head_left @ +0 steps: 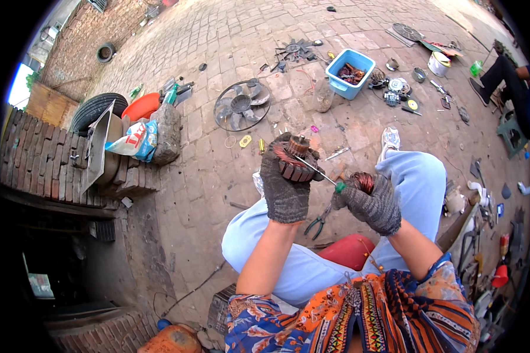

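Observation:
My left hand (284, 197), in a dark grey knitted glove, is closed around a motor armature (297, 170) with copper windings and a slotted iron core. The armature's copper commutator end points up. In my right hand (376, 207), gloved alike, is a screwdriver (339, 186) with a green handle and a thin metal shaft. Its shaft slants up to the left, and the tip meets the armature's windings beside the commutator. A tangle of copper wire (363, 182) shows at the same hand's fingers. Below, between my legs, pliers (318, 223) with dark green handles lie on the paving.
A blue tub (350, 73) holding copper scrap stands ahead, near motor parts (397, 86). To the left lie a round fan (241, 105), a stone block (166, 134) and a tyre (94, 109). Another person (515, 88) sits at far right. Scattered tools line the right side.

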`<state>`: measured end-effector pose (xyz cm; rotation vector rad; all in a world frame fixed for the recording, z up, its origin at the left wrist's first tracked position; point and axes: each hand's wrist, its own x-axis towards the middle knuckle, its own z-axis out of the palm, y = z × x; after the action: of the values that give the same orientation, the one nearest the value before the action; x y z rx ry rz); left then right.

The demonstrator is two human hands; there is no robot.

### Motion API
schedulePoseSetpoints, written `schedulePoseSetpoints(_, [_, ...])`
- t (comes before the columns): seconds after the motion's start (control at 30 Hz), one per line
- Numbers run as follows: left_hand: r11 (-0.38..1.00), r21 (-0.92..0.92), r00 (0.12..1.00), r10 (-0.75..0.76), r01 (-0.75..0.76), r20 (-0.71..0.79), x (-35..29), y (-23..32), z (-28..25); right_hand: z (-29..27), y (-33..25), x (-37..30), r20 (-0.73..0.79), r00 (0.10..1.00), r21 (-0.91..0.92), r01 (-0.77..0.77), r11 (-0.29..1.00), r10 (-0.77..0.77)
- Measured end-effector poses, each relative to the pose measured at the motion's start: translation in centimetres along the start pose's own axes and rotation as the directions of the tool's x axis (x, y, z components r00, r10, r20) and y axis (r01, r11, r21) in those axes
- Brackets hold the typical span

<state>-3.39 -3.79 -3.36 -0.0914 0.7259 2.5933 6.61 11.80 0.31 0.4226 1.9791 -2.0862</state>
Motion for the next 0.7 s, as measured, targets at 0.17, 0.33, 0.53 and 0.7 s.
schedulePoseSetpoints(0.17, [0.978,-0.190,0.968,-0.032,0.081,0.249,1.4,-0.4,-3.4,0.2,2.4,0.9,-0.063,0.946,-0.139,0.306,0.942,-0.317])
schedulePoseSetpoints(0.33, [0.999,0.054,1.000,-0.001,0.001,-0.014,0.1,-0.1,0.0,0.0,2.3,0.9,-0.037,0.943,-0.267,0.311,0.912,-0.332])
schedulePoseSetpoints(0.53, [1.000,-0.001,0.982,-0.013,0.013,-0.190,-0.2,0.1,1.9,0.3,3.3,1.4,-0.056,0.849,-0.437,0.453,0.777,-0.526])
schedulePoseSetpoints(0.7, [0.995,-0.091,0.992,-0.046,0.035,-0.117,-0.3,0.5,0.7,0.2,4.0,2.0,0.005,0.783,-0.533,0.528,0.661,-0.622])
